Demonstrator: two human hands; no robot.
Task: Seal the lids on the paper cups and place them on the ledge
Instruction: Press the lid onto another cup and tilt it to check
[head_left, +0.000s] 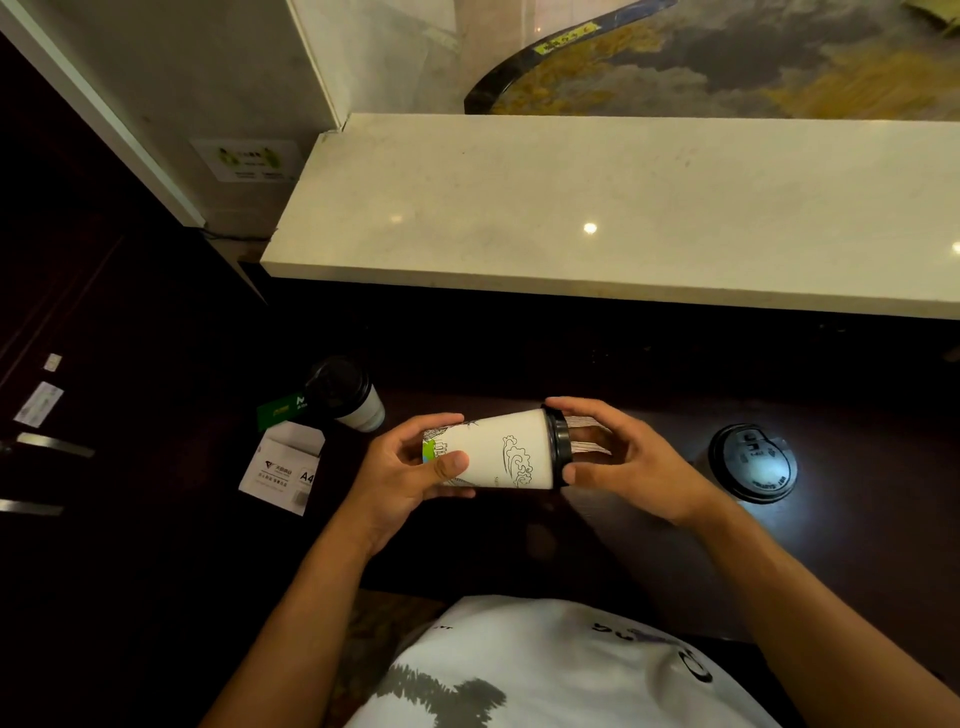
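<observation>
**Pressing the lid on the sideways cup**

I hold the paper cup (498, 454) on its side, above the dark tabletop (649, 551). My left hand (415, 467) grips the bottom end, thumb on the front. My right hand (618, 462) curls around the black lid (558, 449) at the open end, with the thumb under the rim and the fingers over the top.

To do this well, I think I should push the lid straight onto the cup and press all the way round the rim, so no part sticks up. The left hand should hold firm but not squash the soft paper wall.

The cup is white with thin drawn lines like clouds and a bit of green near the bottom. The lid looks on, but I cannot tell if it is snapped tight.

Another lidded cup (348, 397) stands to the left on the tabletop, and one more (753, 462) stands to the right. The pale ledge (571, 208) is behind, with no cup on it yet.
</observation>
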